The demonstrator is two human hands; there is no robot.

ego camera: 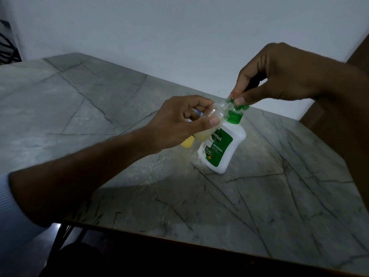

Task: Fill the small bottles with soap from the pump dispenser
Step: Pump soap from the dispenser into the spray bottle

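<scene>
Two hands at work: left hand (177, 124) grips a small clear bottle (214, 112) while right hand (279, 74) pinches the Dettol dispenser (222, 148) pump head (237, 103).

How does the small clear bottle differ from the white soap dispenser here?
The small clear plastic bottle is see-through, smaller and held tilted in the left hand; the white green-labelled soap dispenser is opaque, larger and stands on the grey marble table. The right hand pinches its green pump.

wall (179, 27): plain, pale | table (259, 206): grey veined marble | light: dim
</scene>
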